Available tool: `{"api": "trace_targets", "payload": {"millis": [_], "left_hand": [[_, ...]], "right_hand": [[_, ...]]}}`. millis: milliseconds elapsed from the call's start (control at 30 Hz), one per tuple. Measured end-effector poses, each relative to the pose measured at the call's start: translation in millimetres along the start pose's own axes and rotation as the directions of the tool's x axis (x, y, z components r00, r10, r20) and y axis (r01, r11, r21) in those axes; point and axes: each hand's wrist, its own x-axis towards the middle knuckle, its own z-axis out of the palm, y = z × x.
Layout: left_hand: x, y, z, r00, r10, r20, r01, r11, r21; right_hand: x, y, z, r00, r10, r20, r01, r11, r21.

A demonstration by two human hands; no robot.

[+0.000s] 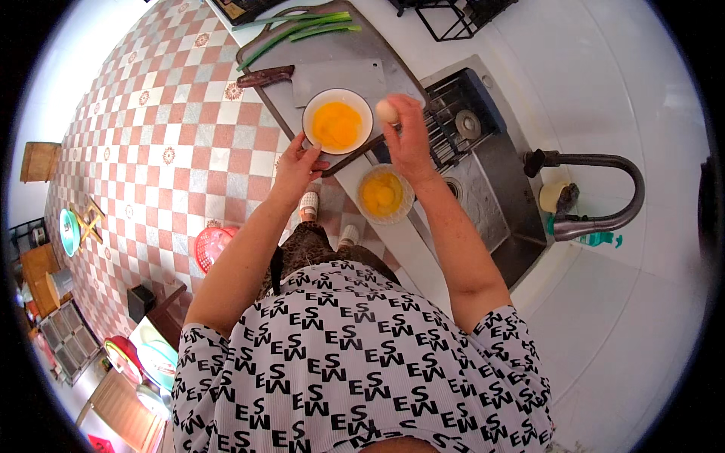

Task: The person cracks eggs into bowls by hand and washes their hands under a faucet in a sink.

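An egg [387,112] in its shell is held in the fingers of my right hand [406,136], just right of a white dark-rimmed bowl [367,131]. That bowl holds cracked eggs [335,125] and stands on a dark-edged cutting board [371,42]. My left hand [301,164] touches the bowl's lower left rim with thumb and fingers. Nearer my body, a patterned pale bowl [409,198] with more cracked egg [382,193] stands on the white counter. A cleaver [340,76] with a dark handle [266,76] lies on the board beyond the white bowl, below green onion stalks [294,33].
At the right is a steel sink [481,198] with a rack [444,122] over its far part and a dark curved faucet [623,170]. A black metal rack [447,20] stands at the back. A red plastic basket [207,249] is on the tiled floor at the left.
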Motion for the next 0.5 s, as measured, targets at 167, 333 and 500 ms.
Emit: {"api": "trace_targets", "payload": {"millis": [167,333,500], "left_hand": [[-6,6,3,0.999,-0.022,-0.034,0.022,1.0,-0.003],[-6,7,1,0.974,0.197,-0.111,-0.175,0.968,0.177],[-26,47,12,0.76,0.643,0.098,-0.615,0.662,0.429]], "right_hand": [[-2,11,2,0.997,0.022,-0.073,-0.02,0.999,0.03],[-4,5,4,0.994,0.095,0.056,-0.1,0.99,0.099],[3,-24,-24,0.826,0.489,0.28,-0.529,0.503,0.683]]}}
